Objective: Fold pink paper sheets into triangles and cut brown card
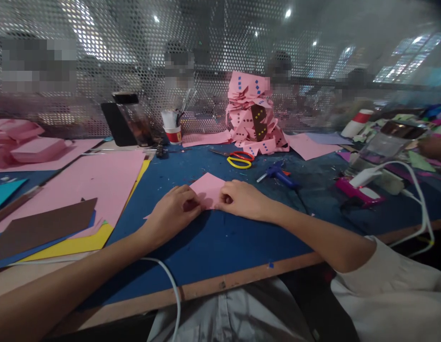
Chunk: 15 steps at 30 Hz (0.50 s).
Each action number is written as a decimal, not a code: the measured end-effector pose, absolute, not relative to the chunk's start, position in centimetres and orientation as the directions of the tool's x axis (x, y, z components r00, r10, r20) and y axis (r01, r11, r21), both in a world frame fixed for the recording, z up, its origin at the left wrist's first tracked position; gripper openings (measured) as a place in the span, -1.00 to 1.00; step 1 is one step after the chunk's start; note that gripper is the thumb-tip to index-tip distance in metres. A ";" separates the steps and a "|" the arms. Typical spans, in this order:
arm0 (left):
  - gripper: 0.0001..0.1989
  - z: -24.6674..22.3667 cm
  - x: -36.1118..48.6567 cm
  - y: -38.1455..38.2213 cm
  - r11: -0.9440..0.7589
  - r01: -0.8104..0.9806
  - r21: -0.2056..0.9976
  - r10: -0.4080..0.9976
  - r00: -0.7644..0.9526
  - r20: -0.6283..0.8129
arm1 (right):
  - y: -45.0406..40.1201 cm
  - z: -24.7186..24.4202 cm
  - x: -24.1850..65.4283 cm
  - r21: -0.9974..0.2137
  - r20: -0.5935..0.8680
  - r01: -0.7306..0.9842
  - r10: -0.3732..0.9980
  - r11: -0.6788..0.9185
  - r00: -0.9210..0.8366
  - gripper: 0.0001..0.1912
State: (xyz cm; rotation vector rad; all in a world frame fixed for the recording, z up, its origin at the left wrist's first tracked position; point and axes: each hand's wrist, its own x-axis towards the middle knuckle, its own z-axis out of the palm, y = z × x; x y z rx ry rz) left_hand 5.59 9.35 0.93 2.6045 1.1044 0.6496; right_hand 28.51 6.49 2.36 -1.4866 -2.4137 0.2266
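Note:
A small piece of pink paper [208,186] lies on the blue tabletop [220,251] with one corner pointing away from me. At its near left edge, my left hand [181,206] pinches the paper between thumb and fingers. My right hand [244,199] grips the near right edge, its fingers curled. Both hands rest low on the table, a short gap apart. Just beyond them lie scissors [239,160] with red and yellow handles and a blue glue gun [279,175].
A tall stack of folded pink pieces [247,116] with dotted patterns stands at the back. Coloured sheets [45,228] cover the left side. A red-and-white cup [173,134] holds tools. Right, a pink power strip [361,192] has a white cable. A perforated metal screen [213,57] rises behind.

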 end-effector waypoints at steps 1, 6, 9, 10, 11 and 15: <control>-0.82 0.9 5.6 9.4 -0.684 0.624 0.378 0.728 0.612 0.308 | 6.5 2.4 28.5 -0.286 0.162 0.847 0.893 0.449 -0.419 -0.80; -0.83 1.0 5.7 9.4 -0.675 0.640 0.367 0.737 0.608 0.296 | 6.5 2.5 28.7 -0.274 0.143 0.852 0.894 0.447 -0.423 -0.82; -0.84 0.9 5.8 9.3 -0.677 0.637 0.367 0.735 0.608 0.300 | 6.5 2.6 28.9 -0.283 0.125 0.849 0.895 0.446 -0.428 -0.83; -0.84 0.9 5.8 9.3 -0.679 0.635 0.367 0.733 0.607 0.306 | 6.6 2.7 29.0 -0.289 0.120 0.847 0.895 0.445 -0.429 -0.83; -0.84 0.9 5.7 9.4 -0.681 0.634 0.367 0.732 0.607 0.310 | 6.6 2.8 29.1 -0.294 0.118 0.845 0.895 0.446 -0.431 -0.83; -0.83 0.7 5.6 9.5 -0.684 0.628 0.371 0.729 0.610 0.310 | 6.6 3.1 29.5 -0.308 0.090 0.846 0.899 0.435 -0.429 -0.81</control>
